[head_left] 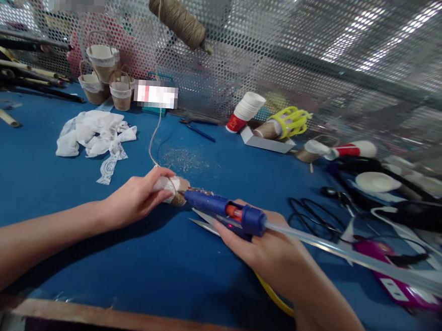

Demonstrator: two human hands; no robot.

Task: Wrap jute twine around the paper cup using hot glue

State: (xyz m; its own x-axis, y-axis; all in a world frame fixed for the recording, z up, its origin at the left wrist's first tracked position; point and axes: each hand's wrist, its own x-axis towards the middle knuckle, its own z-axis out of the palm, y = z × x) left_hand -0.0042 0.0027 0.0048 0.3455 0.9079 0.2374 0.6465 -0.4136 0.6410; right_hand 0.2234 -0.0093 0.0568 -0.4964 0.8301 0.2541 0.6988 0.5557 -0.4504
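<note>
My left hand (137, 200) is closed around a small brown burlap cup with a white lace band (172, 186), tipped on its side above the table. A strand of twine (155, 140) runs down to the cup from a spool (177, 16) hanging above. My right hand (270, 247) grips a blue hot glue gun (208, 204), its tip right at the cup's brown end. From the gun's back trails a long clear glue stick (325, 243). Scissors (204, 223) with a yellow handle show under my right hand; whether it also holds them I cannot tell.
White lace (92, 131) lies heaped at left, with finished-looking small baskets (121, 90) behind. Pliers (199, 128), stacked paper cups (246, 112) and a shallow white box (268, 141) stand along the mesh. Cables (308, 217) and a purple object (398, 279) crowd the right.
</note>
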